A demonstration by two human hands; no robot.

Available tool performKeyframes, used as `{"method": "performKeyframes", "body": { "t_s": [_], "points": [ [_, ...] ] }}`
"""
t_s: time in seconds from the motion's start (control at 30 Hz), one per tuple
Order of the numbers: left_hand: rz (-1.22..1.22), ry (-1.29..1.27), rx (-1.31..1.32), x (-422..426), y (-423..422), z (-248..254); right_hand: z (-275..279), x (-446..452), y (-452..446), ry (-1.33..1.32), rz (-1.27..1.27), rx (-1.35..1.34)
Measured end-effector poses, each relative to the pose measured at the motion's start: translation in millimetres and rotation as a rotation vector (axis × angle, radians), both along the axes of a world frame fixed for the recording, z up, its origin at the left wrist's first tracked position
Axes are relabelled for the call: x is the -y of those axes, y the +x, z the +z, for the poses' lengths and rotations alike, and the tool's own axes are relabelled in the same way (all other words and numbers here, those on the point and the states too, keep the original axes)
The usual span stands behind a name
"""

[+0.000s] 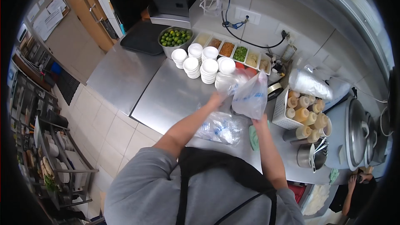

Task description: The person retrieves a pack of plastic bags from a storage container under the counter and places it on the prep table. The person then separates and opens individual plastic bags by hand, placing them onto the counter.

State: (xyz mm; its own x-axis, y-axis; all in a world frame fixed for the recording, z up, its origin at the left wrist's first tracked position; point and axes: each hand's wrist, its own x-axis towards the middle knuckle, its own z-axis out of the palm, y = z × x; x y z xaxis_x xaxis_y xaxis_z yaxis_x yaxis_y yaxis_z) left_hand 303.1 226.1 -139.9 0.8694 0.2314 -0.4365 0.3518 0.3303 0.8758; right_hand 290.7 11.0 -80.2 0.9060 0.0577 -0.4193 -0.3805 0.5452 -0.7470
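Observation:
A clear plastic bag with blue print (251, 96) stands up between my hands above the steel counter (156, 93). My right hand (261, 121) is closed on the lower part of that bag. My left hand (216, 100) is at the left, beside a blurred clear plastic piece (228, 85); its fingers are smeared and partly hidden. Below them lies a pile of clear plastic bags (223, 128) on the counter. A green cloth (253, 138) is next to my right forearm. Stacks of white cups (209, 67) stand just beyond my left hand.
A bowl of green limes (175, 38) and food trays (240, 53) line the back. At the right are a white basket (287, 114) of bottles, a metal pot (306, 156) and a large lidded pot (354, 133). Another person's arm (349, 196) shows at the lower right.

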Motion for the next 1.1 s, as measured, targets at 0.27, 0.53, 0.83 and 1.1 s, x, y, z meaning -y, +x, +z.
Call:
{"method": "performKeyframes", "body": {
  "t_s": [0.27,0.53,0.83,1.1],
  "points": [
    [-0.609,1.749,0.096,-101.7,-66.9,132.8,136.3,14.3,-75.7,-0.781,-0.078,0.731],
    [-0.774,1.653,0.895,6.3,-144.3,252.7,192.3,-31.1,-123.1,-1.490,0.243,1.418],
    [-1.023,0.932,0.892,8.7,-164.1,292.2,215.7,-6.9,-136.1,-1.312,0.267,1.516],
    [-0.742,-0.311,0.685,25.0,-147.8,262.5,208.4,-9.0,-138.2,-0.453,0.275,0.868]
  ]
}}
